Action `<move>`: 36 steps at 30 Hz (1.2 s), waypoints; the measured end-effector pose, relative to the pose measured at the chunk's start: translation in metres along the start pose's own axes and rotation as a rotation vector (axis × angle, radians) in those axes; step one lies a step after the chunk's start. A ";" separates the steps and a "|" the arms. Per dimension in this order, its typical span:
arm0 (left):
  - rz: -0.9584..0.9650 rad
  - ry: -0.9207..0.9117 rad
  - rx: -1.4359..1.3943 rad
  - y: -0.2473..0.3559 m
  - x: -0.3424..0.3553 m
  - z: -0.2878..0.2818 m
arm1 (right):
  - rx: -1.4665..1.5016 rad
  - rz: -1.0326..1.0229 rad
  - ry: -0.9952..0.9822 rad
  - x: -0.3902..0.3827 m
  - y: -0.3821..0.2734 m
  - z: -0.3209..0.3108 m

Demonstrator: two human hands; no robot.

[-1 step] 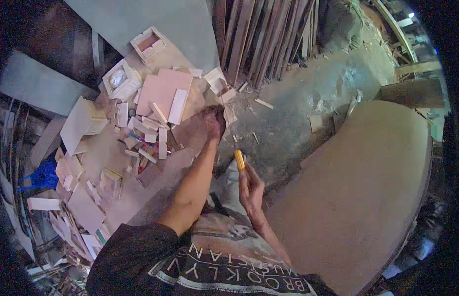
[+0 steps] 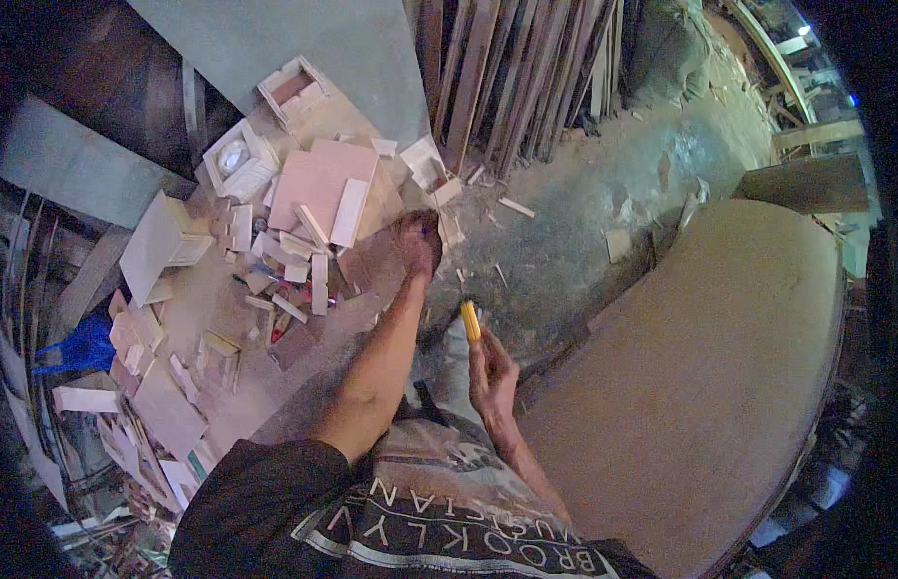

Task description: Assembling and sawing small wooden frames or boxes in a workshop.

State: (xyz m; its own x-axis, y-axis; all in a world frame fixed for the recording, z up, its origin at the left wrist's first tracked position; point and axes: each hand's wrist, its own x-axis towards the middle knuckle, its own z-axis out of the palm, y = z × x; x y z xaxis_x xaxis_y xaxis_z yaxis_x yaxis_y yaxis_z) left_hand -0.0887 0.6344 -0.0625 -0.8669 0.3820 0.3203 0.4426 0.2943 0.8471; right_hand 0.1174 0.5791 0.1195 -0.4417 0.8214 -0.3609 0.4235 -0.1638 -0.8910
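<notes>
My right hand is closed around a short yellow stick-shaped object with lengthwise ridges, which points up and away from me. Its exact kind does not show. Over to the left, my left hand is at the right edge of the worktable, beside a brown board. Its fingers are dark and blurred, so I cannot make out whether they grip anything. Near it on the table are a flat pinkish panel, a pale strip of wood and a small open wooden box.
Several small wooden boxes, one holding a shiny round piece, stand among offcuts on the table. A large brown curved board lies to my right. Long planks lean upright at the back. Wood scraps litter the floor.
My right hand and the yellow object sit very slightly lower. My left hand shows almost no movement.
</notes>
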 end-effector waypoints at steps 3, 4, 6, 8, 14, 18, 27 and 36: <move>-0.140 -0.086 -0.070 0.004 0.004 -0.001 | -0.043 -0.036 -0.001 -0.001 0.006 0.003; -0.189 -0.080 -0.029 0.003 0.006 0.000 | -0.016 -0.073 0.021 -0.003 0.008 0.003; -0.251 -0.089 0.014 0.000 0.003 0.004 | 0.005 -0.092 0.048 -0.006 0.011 0.000; -0.148 -0.095 0.019 -0.010 0.004 0.007 | -0.035 0.116 -0.016 -0.010 0.011 -0.006; 0.030 -0.016 0.123 -0.029 -0.005 0.018 | -0.054 0.055 -0.020 -0.015 0.020 -0.017; -0.079 -0.095 -0.032 -0.028 0.000 0.013 | -0.007 0.171 0.024 -0.019 0.026 -0.023; 0.136 -0.126 0.164 -0.010 -0.008 -0.012 | 0.263 -0.010 0.098 -0.001 0.022 -0.060; -0.621 -0.596 -0.210 -0.027 0.013 -0.033 | 0.159 -0.061 -0.077 0.008 0.025 -0.068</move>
State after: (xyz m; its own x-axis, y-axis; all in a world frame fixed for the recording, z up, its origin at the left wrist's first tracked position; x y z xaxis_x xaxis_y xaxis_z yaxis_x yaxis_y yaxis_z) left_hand -0.1194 0.6019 -0.0676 -0.6473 0.6169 -0.4477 -0.1704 0.4555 0.8738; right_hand 0.1777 0.6188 0.1130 -0.5249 0.7890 -0.3194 0.2665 -0.2041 -0.9420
